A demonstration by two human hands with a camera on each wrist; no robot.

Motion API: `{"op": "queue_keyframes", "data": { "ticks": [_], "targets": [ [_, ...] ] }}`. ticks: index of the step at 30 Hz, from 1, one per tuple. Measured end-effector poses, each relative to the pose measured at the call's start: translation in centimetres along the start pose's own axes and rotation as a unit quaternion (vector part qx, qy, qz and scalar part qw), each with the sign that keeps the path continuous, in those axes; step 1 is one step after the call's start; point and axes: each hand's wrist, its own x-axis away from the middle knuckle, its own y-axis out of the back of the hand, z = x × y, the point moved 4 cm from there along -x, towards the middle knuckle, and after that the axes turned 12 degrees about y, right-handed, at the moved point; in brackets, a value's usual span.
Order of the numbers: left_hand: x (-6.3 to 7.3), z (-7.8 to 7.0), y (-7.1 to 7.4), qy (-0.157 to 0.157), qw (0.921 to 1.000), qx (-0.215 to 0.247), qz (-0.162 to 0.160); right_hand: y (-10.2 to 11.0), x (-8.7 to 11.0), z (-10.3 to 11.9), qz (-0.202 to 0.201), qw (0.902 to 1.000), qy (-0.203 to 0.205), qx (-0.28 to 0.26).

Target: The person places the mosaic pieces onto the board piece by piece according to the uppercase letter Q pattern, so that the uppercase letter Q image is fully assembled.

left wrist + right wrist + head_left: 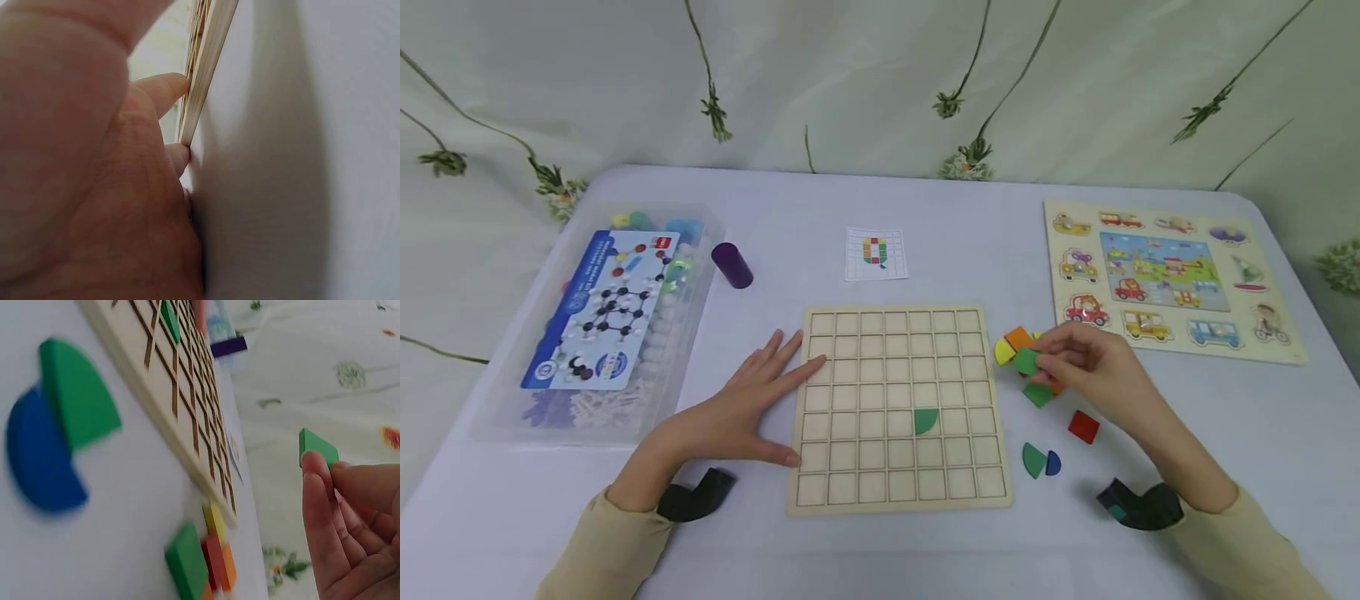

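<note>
Between the thumb and fingers of my right hand (1093, 362) is a small flat green block (317, 444), pinched above a pile of coloured blocks (1018, 337) right of the wooden grid board (898, 507). My left hand (722, 417) lies with fingers spread along the board's left edge, fingertips and thumb touching the frame. One green quarter-circle block (925, 421) sits in a grid cell. Near the board's lower right lie another green quarter-circle block (81, 397), a blue half-circle block (40, 456) and a red square block (1083, 427).
A picture card (893, 271) with a coloured grid pattern lies behind the board. At the left stands a clear plastic box (688, 367) of small parts, with a purple cylinder (732, 265) beside it. A vehicle puzzle board (1176, 343) is at the back right.
</note>
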Motion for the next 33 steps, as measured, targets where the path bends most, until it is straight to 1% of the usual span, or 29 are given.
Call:
{"op": "queue_keyframes", "data": {
  "ticks": [3,5,7,10,13,15,17,23,25,30,33],
  "targets": [
    [-0.1,0.1,-0.2,0.004,1.0,-0.003,0.004,-3.3,-1.9,0.5,0.031,0.9983,0.012,-0.048],
    [-0.2,0.2,-0.3,0.009,0.9999,-0.007,0.008,-5.4,-2.6,0.5,0.057,0.9966,0.013,-0.058],
    [-0.2,0.2,-0.4,0.015,0.9998,-0.008,0.013,-7.0,-3.0,0.4,0.074,0.996,0.009,-0.049],
    [-0.3,0.2,-0.3,0.017,0.9997,-0.009,0.017,-8.2,-3.2,0.3,0.075,0.9971,0.009,-0.005],
    [-0.3,0.1,-0.1,0.019,0.9996,-0.012,0.017,-8.6,-3.1,0.3,0.066,0.9966,0.026,0.042],
    [-0.4,0.1,-0.1,0.019,0.9996,-0.015,0.016,-8.7,-3.1,0.3,0.063,0.9954,0.036,0.063],
    [-0.4,0.0,0.0,0.017,0.9996,-0.016,0.015,-8.8,-3.1,0.3,0.064,0.9943,0.044,0.073],
    [-0.3,-0.2,0.1,0.004,1.0,-0.008,0.003,-8.9,-3.1,0.4,0.07,0.9925,0.063,0.078],
    [-0.3,-0.2,0.1,0.0,1.0,-0.005,-0.001,-9.0,-3.1,0.4,0.069,0.9908,0.074,0.089],
    [-0.1,-0.1,0.0,0.005,1.0,-0.002,0.004,-9.0,-3.1,0.5,0.073,0.9833,0.108,0.127],
    [-0.1,0.0,0.0,0.006,1.0,-0.002,0.004,-9.1,-3.1,0.6,0.086,0.9817,0.11,0.13]
  ]
}}
